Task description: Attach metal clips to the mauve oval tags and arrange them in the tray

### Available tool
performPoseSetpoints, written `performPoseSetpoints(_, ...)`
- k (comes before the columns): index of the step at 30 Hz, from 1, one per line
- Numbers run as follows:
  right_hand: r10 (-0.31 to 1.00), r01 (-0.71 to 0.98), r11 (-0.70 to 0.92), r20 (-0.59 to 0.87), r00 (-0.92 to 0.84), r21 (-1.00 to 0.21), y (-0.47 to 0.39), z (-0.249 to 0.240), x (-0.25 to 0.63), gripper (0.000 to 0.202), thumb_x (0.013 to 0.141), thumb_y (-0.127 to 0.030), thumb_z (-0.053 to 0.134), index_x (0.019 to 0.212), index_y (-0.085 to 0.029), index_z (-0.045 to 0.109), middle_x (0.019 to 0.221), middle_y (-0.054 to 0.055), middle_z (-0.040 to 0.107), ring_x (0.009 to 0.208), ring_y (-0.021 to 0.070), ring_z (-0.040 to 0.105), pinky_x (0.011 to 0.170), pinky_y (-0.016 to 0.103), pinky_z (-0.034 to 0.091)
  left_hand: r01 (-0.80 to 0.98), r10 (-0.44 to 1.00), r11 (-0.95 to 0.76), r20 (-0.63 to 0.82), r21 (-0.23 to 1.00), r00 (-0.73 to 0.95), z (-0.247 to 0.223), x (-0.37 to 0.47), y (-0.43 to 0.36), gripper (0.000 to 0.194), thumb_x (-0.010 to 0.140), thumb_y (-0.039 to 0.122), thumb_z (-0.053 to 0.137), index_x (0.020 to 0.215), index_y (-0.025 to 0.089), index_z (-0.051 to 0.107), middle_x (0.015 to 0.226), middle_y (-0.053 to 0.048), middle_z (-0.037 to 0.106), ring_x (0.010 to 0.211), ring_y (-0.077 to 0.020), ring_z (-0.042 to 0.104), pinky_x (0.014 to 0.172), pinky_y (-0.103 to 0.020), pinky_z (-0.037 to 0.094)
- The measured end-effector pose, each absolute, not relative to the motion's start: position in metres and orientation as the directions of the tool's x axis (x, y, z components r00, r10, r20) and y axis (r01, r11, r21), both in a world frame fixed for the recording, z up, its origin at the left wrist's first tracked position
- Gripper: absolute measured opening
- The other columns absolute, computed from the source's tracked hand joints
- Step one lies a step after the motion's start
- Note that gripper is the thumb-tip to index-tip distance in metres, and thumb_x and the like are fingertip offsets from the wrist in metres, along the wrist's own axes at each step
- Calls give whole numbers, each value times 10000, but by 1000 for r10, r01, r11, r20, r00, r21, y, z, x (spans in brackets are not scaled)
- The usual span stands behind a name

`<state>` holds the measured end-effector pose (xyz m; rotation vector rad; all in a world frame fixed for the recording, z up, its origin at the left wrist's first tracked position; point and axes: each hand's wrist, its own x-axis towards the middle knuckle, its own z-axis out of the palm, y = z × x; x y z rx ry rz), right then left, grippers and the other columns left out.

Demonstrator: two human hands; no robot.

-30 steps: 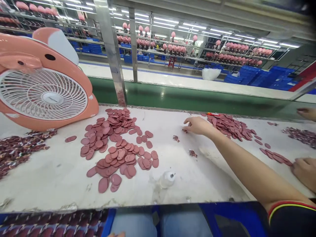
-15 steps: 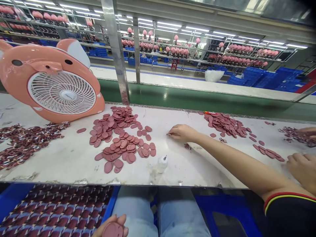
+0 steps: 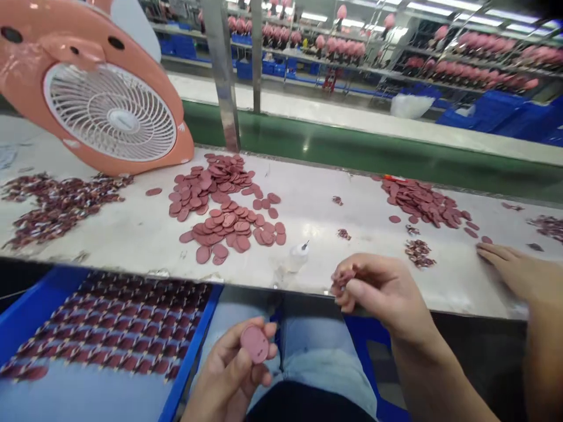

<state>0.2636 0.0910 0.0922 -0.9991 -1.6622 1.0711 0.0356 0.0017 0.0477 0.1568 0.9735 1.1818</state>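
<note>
Below the table edge, over my lap, my left hand [image 3: 235, 366] holds a dusty-pink oval disc [image 3: 254, 344] with small slots between thumb and fingers. My right hand [image 3: 382, 293], at the front table edge, pinches small crumpled maroon pieces [image 3: 342, 280]; their exact kind is unclear. A small white bottle with a needle tip [image 3: 299, 258] stands between the hands, near the edge. To its left lie heaped oval discs [image 3: 229, 225]. Small clumps of maroon bits [image 3: 343, 234] lie beyond my right hand.
A pink animal-shaped fan [image 3: 123, 117] stands at left, behind a pile of maroon-and-white bits [image 3: 65, 205]. A blue tray [image 3: 206, 322] with rows of assembled pieces sits below left. Another disc heap [image 3: 426, 202] lies at right, near a co-worker's hand [image 3: 514, 269].
My right hand has drawn back from the tabletop to the front edge, carrying small maroon pieces. My left hand has risen further into view with the disc. The view has tilted downward.
</note>
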Motion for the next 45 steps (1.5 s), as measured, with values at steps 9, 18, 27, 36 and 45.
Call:
performPoseSetpoints(9, 820, 82, 246, 163, -549, -966, 54, 82, 224, 295, 914, -147, 661, 1142, -325, 719, 976, 6, 757, 861, 144, 708, 742, 244, 585, -745, 852, 475, -457, 469, 257, 48, 35, -9, 330, 685, 385, 883, 936, 190, 794, 789, -30, 711, 689, -114, 672, 551, -152, 526)
performPoseSetpoints(18, 774, 207, 316, 125, -621, -926, 55, 93, 220, 238, 919, -192, 680, 1117, -323, 693, 911, -16, 735, 761, 122, 685, 672, 229, 555, -742, 854, 482, -440, 465, 278, 48, 34, -13, 312, 722, 383, 858, 939, 167, 792, 720, -14, 703, 671, -109, 679, 556, -135, 551)
performPoseSetpoints(27, 713, 271, 398, 110, -692, -876, 61, 99, 225, 237, 919, -196, 687, 1114, -331, 679, 876, -33, 731, 754, 119, 691, 677, 248, 550, -732, 834, 515, -460, 447, 306, 45, 34, -9, 272, 725, 363, 858, 902, 169, 783, 728, -9, 715, 666, -106, 680, 548, -136, 558)
performPoseSetpoints(36, 658, 302, 485, 115, -744, -820, 68, 102, 224, 126, 947, -236, 653, 1057, -292, 678, 875, -29, 742, 770, 132, 699, 683, 247, 567, -716, 816, 540, -484, 443, 316, 40, 35, -9, 256, 720, 367, 860, 830, 163, 751, 720, -4, 690, 653, -100, 661, 539, -135, 547)
performPoseSetpoints(45, 635, 287, 469, 92, -767, -835, 74, 101, 224, 106, 943, -192, 648, 1022, -252, 686, 882, -38, 754, 771, 108, 706, 691, 217, 562, -699, 787, 573, -525, 428, 323, 38, 33, -9, 288, 719, 394, 854, 851, 159, 753, 709, 2, 670, 636, -90, 645, 526, -125, 539)
